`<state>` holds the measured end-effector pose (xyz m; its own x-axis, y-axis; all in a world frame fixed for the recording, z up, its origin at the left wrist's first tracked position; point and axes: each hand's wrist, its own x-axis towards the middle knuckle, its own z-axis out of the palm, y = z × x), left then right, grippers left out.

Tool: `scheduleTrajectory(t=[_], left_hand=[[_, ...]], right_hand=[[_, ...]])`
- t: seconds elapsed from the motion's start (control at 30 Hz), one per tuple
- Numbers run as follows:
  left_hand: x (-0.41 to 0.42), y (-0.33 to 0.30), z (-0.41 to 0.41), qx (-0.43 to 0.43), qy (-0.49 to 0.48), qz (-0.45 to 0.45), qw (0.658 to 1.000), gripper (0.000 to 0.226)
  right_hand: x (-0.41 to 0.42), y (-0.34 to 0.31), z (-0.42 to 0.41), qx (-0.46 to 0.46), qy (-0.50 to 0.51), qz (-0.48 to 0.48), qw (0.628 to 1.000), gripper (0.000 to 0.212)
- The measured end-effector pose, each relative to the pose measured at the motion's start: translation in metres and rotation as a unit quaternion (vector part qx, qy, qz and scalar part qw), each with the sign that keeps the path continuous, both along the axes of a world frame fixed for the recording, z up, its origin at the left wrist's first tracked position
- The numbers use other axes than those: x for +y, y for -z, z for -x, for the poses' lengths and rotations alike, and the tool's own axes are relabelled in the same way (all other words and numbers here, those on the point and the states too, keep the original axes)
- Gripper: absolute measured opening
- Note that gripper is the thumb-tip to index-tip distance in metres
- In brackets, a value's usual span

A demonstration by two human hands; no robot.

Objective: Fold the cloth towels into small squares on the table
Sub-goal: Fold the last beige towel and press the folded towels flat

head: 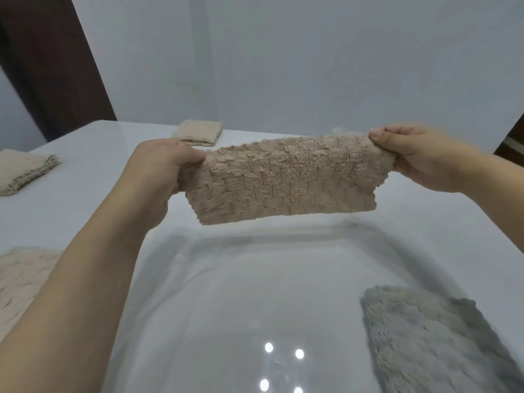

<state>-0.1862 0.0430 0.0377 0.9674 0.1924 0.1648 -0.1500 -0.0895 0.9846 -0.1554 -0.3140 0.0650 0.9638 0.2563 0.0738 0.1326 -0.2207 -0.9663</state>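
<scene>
Both hands are up over the bench [283,279], and the beige towel [286,180] is stretched between them, hanging clear of the surface. The left hand [161,171] pinches the towel's left top corner, thumb over the front and fingers curled behind; the right hand [411,154] pinches the right top corner the same way. Held taut like this, the strip hangs flat and its lower edge runs nearly level, which looks like a way to square it up before it goes down. It reads as a long rectangle, so I'd judge it already doubled once, with at least one more fold to make a small square.

Below and just right of the right hand lies a grey towel [433,341], flat and apparently waiting. Beyond the left hand sits a folded square [198,133], likely a finished one parked out of the way. Well to the left of that hand there's a small stack [25,168], and nearer the left forearm another beige piece [22,279] at the frame edge. The bench directly under the hands is bare and glossy.
</scene>
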Motion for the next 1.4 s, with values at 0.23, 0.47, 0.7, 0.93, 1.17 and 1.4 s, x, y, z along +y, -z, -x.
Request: scheduleTrajectory(t=[0.23,0.47,0.7,0.93,1.17,1.4], left_hand=[[0.001,0.034,-0.031,0.025,-0.039,-0.069,0.997,0.023],[-0.022,0.085,-0.058,0.018,-0.127,-0.373,0.919,0.027],[-0.082,0.113,-0.048,-0.002,0.054,-0.526,0.849,0.045],[-0.04,0.117,-0.044,0.099,0.097,-0.609,0.781,0.062],[-0.085,0.11,-0.037,0.037,0.078,-0.614,0.785,0.063],[-0.051,0.116,-0.03,0.093,0.11,-0.607,0.782,0.064]], right_hand=[[0.023,0.042,-0.031,0.042,0.107,0.18,0.977,0.03],[0.059,0.081,-0.067,-0.078,0.218,0.464,0.855,0.033],[0.125,0.134,-0.035,-0.131,0.079,0.466,0.871,0.05],[0.093,0.139,-0.046,-0.087,0.036,0.564,0.82,0.058],[0.095,0.138,-0.046,-0.08,0.038,0.568,0.818,0.057],[0.058,0.131,-0.035,-0.036,0.053,0.599,0.798,0.058]])
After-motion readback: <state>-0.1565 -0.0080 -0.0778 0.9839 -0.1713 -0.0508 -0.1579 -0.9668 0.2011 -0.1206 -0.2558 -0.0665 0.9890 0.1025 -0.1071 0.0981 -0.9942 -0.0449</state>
